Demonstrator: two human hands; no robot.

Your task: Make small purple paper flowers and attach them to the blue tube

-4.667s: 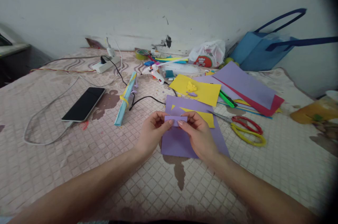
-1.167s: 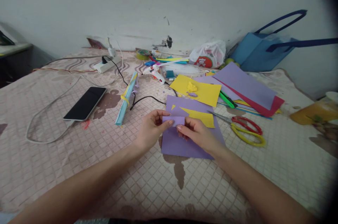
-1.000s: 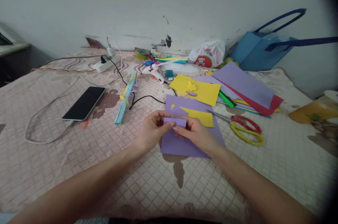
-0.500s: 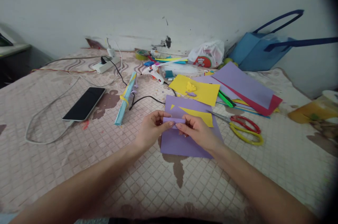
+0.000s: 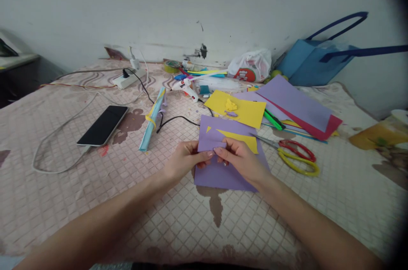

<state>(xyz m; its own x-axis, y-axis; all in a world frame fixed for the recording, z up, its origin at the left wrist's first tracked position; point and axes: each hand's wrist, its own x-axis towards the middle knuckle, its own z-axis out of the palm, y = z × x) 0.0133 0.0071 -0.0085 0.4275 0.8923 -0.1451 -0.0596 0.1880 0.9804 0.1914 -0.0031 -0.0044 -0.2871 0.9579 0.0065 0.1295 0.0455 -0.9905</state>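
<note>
Between my two hands is a small strip of purple paper (image 5: 210, 146). My left hand (image 5: 186, 157) pinches its left end with thumb and fingers. At the other end, my right hand (image 5: 237, 157) is closed on it, the two thumbs near each other at its lower edge. Beneath them lies a larger purple sheet (image 5: 223, 174) on the table, with a cut piece of yellow paper (image 5: 247, 140) on top. Scissors with red and yellow handles (image 5: 298, 157) rest to the right of the sheet, their blades pointing towards it. The fingertips behind the strip are partly hidden.
A rolled light-blue paper stick (image 5: 152, 121) and a phone on a cable (image 5: 103, 125) lie to the left. Beyond are a white glue gun (image 5: 188, 89), a yellow sheet (image 5: 236, 108) and a green cutter (image 5: 274, 119). A blue bag (image 5: 312, 62) stands at the back right.
The purple strip now shows a wider face and tilts slightly. My left hand has shifted a little lower, and my fingers have changed position along the strip's lower edge.
</note>
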